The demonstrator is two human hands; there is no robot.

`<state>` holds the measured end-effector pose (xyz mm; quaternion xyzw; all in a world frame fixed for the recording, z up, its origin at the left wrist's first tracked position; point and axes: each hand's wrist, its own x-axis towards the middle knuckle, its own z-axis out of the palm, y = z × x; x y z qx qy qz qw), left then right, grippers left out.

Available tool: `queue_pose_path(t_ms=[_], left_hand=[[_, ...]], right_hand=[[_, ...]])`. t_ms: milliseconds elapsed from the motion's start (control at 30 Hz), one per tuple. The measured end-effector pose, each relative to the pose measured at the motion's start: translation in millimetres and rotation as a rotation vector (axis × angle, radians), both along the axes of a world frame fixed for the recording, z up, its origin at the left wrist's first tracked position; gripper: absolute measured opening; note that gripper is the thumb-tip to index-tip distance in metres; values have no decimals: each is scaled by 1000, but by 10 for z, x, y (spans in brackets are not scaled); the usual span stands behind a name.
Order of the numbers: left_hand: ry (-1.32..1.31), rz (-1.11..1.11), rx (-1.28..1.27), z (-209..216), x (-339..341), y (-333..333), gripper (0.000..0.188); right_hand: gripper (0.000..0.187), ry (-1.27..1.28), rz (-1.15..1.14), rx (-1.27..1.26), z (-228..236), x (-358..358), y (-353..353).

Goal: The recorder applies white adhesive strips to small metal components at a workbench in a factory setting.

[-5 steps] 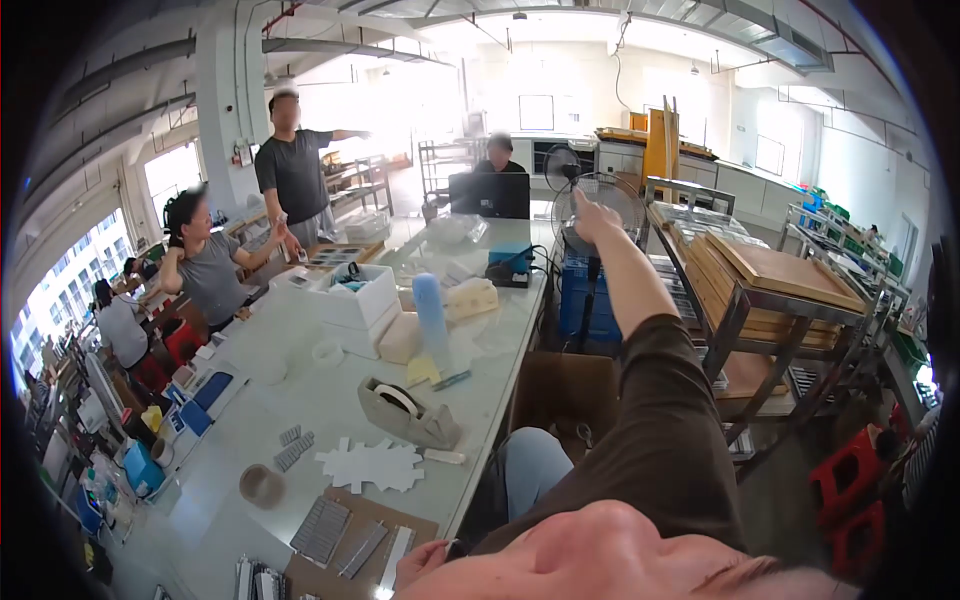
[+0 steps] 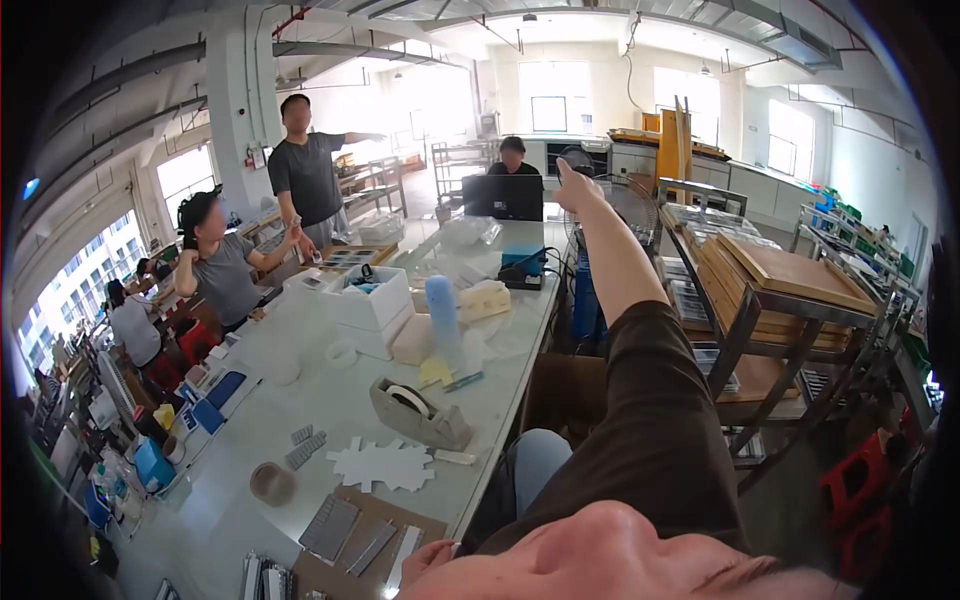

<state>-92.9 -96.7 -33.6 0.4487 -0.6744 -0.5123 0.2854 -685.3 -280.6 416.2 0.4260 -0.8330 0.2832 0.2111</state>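
My right arm reaches out over the right edge of the table, and my right hand (image 2: 580,190) points forward with the index finger stretched out. That hand holds nothing and appears in front of a standing fan (image 2: 622,212). Low at the near table edge, my left hand (image 2: 426,562) is partly hidden, its fingers curled; what they hold, if anything, cannot be made out. Beside it is a brown board (image 2: 425,523) with a grey ribbed plate (image 2: 329,527), a narrow grey strip (image 2: 371,547) and a white strip (image 2: 404,560). A white cut-out sheet (image 2: 380,464) is farther in.
A tape dispenser (image 2: 420,414), a blue bottle (image 2: 441,305) and a white box (image 2: 372,312) stand on the table. Wooden trays (image 2: 790,275) fill a metal rack at right. Two people (image 2: 308,170) (image 2: 226,265) are at the far left; another sits behind a monitor (image 2: 502,197).
The view has shifted slightly, so the table and people appear a little farther right. My right hand has moved slightly left and up, still pointing.
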Motion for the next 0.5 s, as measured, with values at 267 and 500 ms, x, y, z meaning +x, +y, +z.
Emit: queue_pose_path(t_ms=[267,500], left_hand=[[165,-148,317,612,-272,-67,27],[210,-65,352,290,-24,-23,21]], right_hand=[[49,-558,383,-265,-20,-583,279],[45,-897,664,225,-542,-246,622]])
